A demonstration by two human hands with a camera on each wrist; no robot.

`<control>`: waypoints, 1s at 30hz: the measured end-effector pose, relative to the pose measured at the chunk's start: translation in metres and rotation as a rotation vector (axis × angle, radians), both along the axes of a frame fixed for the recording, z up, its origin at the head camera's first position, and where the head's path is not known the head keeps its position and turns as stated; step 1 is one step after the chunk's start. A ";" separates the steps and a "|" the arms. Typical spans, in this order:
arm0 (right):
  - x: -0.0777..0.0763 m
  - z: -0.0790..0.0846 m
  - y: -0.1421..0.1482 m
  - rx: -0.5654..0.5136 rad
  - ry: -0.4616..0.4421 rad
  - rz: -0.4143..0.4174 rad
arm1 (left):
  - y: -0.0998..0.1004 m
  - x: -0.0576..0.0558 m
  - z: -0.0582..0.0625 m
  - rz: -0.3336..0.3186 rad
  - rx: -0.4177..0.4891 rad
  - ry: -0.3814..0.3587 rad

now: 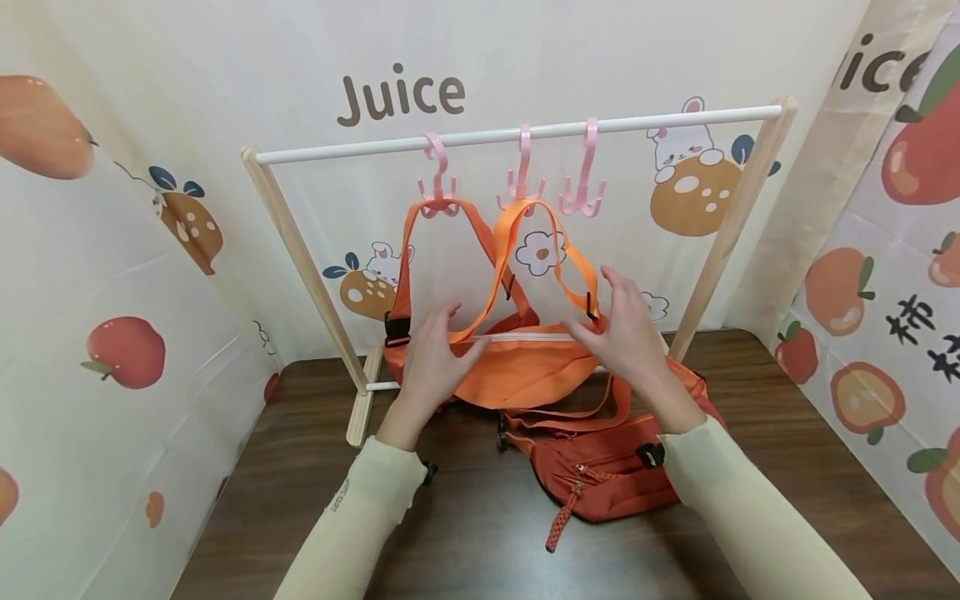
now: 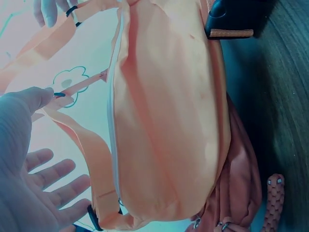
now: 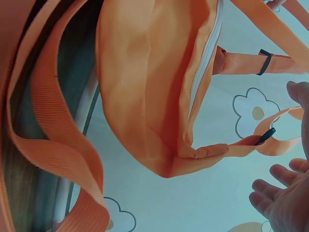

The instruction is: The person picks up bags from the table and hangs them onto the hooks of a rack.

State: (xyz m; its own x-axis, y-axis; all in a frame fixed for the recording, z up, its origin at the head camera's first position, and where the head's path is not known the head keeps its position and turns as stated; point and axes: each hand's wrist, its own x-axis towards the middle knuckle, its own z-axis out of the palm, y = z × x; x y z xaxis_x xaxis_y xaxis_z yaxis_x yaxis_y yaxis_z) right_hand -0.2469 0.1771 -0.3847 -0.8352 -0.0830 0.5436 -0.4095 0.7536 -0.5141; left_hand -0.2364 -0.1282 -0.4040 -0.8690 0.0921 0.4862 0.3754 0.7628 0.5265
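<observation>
An orange waist bag [image 1: 525, 371] with a white zip hangs by its looped strap [image 1: 504, 242] from the middle pink hook [image 1: 524, 158]. My left hand [image 1: 433, 358] is at the bag's left end, fingers spread and loose, gripping nothing. On the other side, my right hand [image 1: 626, 333] is held up by the bag's right end, thumb and fingers apart. The right wrist view shows its relaxed fingers [image 3: 270, 193] away from the strap. Behind, a darker orange bag's strap [image 1: 405, 275] loops over the left pink hook [image 1: 437, 179]; the orange bag hides most of that bag.
A wooden rack with a white bar [image 1: 360, 150] stands at the back of the brown table [image 1: 465, 533]. The right pink hook [image 1: 587, 179] has no bag on it. A rust-red waist bag [image 1: 615, 479] lies on the table under my right forearm, its straps trailing left.
</observation>
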 end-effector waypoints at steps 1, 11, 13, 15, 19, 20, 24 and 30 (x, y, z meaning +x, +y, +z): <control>0.002 -0.001 0.001 0.004 0.012 0.001 | 0.000 0.001 0.000 -0.003 -0.001 0.013; 0.019 -0.012 0.012 0.045 0.086 0.029 | -0.003 0.014 -0.003 -0.034 -0.052 0.089; 0.022 -0.015 0.015 0.069 0.115 0.043 | -0.004 0.017 -0.004 -0.032 -0.065 0.102; 0.025 -0.019 0.018 0.093 0.145 0.063 | -0.004 0.020 -0.006 -0.029 -0.076 0.121; 0.031 -0.024 0.025 0.137 0.190 0.103 | -0.005 0.027 -0.009 -0.031 -0.094 0.144; 0.033 -0.025 0.026 0.145 0.197 0.116 | -0.005 0.029 -0.010 -0.035 -0.095 0.147; 0.040 -0.026 0.034 0.201 0.217 0.174 | -0.005 0.034 -0.016 -0.049 -0.112 0.149; 0.044 -0.034 0.048 0.316 0.246 0.234 | -0.003 0.042 -0.025 -0.085 -0.107 0.144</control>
